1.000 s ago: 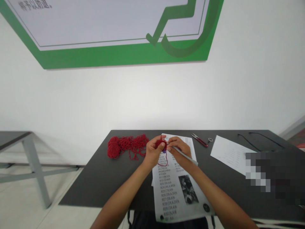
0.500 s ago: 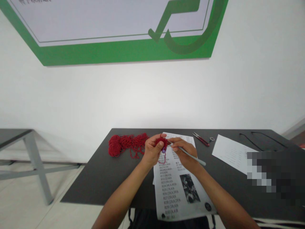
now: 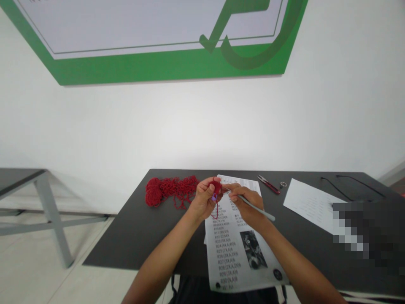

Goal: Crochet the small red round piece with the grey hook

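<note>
My left hand [image 3: 204,198] pinches a small red crochet piece [image 3: 216,186] between thumb and fingers. A purple stitch marker [image 3: 214,197] hangs at the piece's lower edge, with a red strand below it. In my right hand [image 3: 248,202] is a grey-handled crochet hook [image 3: 257,209], its tip at the right side of the red piece. Red yarn [image 3: 154,192] lies on the table left of my left hand, a ball with a loose tangle beside it. Under both hands, a printed pattern sheet [image 3: 226,253] reaches over the table's front edge.
On the dark table [image 3: 139,228], small red-handled snips [image 3: 268,185] and a metal ring [image 3: 283,184] lie behind my right hand. Farther right are a white sheet [image 3: 308,204], thin black glasses arms [image 3: 337,188] and a pixelated area. Another table [image 3: 19,179] stands at far left.
The red piece has turned in my left fingers, and the purple marker sits slightly farther left. The whole view has shifted slightly. Both hands keep their holds.
</note>
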